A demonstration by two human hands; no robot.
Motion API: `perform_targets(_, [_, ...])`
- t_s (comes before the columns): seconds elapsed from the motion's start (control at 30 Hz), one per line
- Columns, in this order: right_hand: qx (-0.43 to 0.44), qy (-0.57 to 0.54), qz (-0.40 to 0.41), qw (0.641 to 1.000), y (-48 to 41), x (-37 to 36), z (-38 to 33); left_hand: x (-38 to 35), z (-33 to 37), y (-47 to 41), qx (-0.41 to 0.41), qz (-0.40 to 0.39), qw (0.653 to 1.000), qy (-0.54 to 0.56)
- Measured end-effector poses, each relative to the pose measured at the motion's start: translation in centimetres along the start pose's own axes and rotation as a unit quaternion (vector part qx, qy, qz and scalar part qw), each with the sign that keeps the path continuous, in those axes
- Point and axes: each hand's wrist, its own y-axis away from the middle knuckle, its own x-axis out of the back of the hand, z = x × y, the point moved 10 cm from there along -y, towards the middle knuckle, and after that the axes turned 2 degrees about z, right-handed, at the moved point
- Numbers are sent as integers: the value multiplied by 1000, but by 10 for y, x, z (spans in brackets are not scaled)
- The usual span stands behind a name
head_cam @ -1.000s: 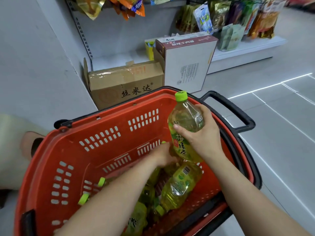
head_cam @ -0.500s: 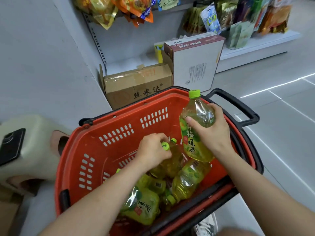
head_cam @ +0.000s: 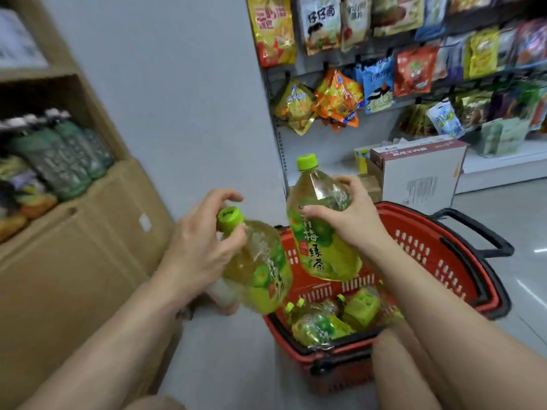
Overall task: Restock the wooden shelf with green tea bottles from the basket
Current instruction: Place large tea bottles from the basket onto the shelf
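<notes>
Our left hand (head_cam: 201,250) grips a green tea bottle (head_cam: 260,270) by its neck, just under the cap, tilted, over the left edge of the red basket (head_cam: 444,232); our right hand (head_cam: 352,220) curls around a second bottle (head_cam: 319,232), held upright above the basket; more bottles (head_cam: 322,324) lie inside the basket; the wooden shelf (head_cam: 74,84) stands well left of the basket.

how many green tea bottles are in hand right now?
2: a tilted bottle in the left hand, a near-upright bottle in the right hand. More lie in the basket, partly hidden.
</notes>
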Motion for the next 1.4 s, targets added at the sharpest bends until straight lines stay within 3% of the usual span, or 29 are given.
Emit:
perform_targets(0.1, [25,-64,-39,997,34,-53,-62,96,4,21,-4,93,996,-17])
perform_targets(0.27, [47,-165,-124,977,94,-151,-135,228,17,74,-6,169,979,-115])
perform_targets(0.47, [56,-242,-234,940,162,-254,-187,336,14,152,79,249,949,-178])
perform_targets(0.67, [56,-296,-349,887,234,-332,-233,426,5,243,212,396,872,-197])
perform_targets(0.87, [55,-321,-446,834,312,-411,-282,507,19,329,265,489,796,-238])
perform_targets(1.13, [72,-342,-524,777,395,-485,-329,566,-5,381,315,479,756,-316])
perform_targets(1.4, [112,-297,-560,765,445,-548,-329,594,-58,413,342,482,749,-298])
